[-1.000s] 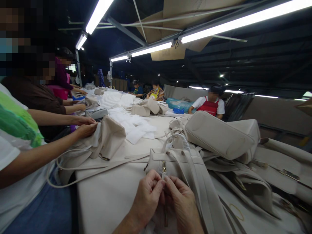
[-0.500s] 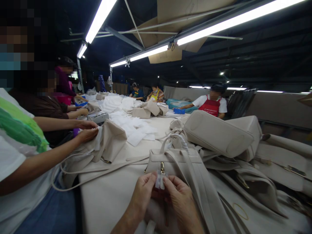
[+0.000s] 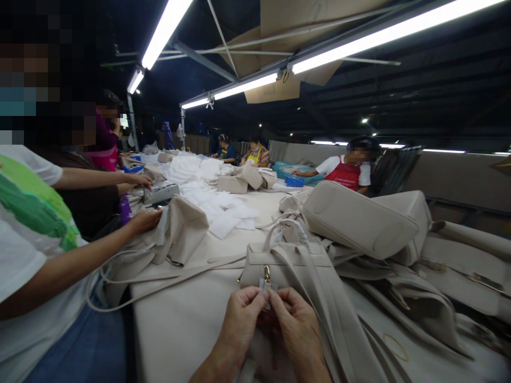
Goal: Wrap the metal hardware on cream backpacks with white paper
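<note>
- The left hand (image 3: 242, 315) and right hand (image 3: 296, 319) met thumb to thumb, each grip a narrow pinch on the wrapped zip pull (image 3: 267, 289), perhaps because so small a tab left room only for fingertips.
- The pull was on the near side of a beige bag (image 3: 279, 275), which lay on the table (image 3: 175, 303) just beyond both hands, likely for easy reach.
- Its straps (image 3: 321, 298) fell rightward, apparently leaving the pull uncovered.
</note>
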`<action>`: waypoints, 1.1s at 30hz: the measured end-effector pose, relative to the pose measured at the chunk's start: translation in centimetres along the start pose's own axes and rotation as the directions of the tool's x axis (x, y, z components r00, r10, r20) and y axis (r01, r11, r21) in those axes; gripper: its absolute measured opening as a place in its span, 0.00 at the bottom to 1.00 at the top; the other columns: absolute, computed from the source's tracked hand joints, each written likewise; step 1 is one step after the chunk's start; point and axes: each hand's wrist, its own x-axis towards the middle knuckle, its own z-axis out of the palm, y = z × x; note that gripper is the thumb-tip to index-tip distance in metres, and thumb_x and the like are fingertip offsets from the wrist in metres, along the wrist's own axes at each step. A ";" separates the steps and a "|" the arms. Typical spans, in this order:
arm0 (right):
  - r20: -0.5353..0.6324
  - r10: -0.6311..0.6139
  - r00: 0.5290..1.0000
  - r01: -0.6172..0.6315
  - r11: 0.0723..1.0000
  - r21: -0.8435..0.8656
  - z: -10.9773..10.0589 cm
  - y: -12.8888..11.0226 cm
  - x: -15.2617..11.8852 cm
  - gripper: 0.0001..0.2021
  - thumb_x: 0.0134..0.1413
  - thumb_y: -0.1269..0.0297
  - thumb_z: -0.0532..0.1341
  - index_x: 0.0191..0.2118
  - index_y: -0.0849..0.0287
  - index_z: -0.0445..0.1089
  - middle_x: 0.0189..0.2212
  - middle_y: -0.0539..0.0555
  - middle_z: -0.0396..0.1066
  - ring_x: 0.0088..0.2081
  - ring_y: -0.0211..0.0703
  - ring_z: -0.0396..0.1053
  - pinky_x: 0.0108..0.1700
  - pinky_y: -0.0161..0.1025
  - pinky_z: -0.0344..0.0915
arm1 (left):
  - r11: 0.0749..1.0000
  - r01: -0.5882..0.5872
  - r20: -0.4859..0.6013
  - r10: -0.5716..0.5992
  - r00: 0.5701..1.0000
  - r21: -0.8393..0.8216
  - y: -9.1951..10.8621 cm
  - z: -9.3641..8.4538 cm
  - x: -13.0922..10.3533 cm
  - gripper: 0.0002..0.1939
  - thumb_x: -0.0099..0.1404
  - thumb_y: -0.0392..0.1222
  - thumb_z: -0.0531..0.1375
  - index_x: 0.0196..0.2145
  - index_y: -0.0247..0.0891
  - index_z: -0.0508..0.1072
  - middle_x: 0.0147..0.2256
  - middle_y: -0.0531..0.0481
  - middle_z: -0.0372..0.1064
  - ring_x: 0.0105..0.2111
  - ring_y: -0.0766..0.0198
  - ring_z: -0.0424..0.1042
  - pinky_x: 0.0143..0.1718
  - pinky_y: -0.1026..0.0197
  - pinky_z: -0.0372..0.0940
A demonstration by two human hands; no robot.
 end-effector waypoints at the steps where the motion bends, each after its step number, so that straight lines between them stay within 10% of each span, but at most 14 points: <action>1: -0.001 -0.012 1.000 0.012 1.000 -0.015 0.0 -0.1 -0.1 0.22 0.41 0.43 0.67 0.25 0.60 0.68 0.17 0.47 0.69 0.19 0.36 0.64 0.19 0.29 0.57 | 1.000 -0.007 -0.012 0.007 1.000 0.005 0.0 0.0 0.0 0.24 0.48 0.59 0.68 0.24 0.31 0.76 0.21 0.51 0.68 0.23 0.65 0.66 0.25 0.64 0.63; 33: 0.071 0.031 0.997 -0.037 0.996 0.081 0.8 -1.8 0.2 0.19 0.38 0.48 0.68 0.19 0.61 0.69 0.11 0.45 0.58 0.15 0.33 0.53 0.17 0.32 0.51 | 0.988 -0.025 0.041 0.019 0.999 0.150 0.6 0.0 -0.2 0.26 0.52 0.64 0.62 0.22 0.35 0.67 0.15 0.54 0.65 0.12 0.72 0.61 0.13 0.70 0.57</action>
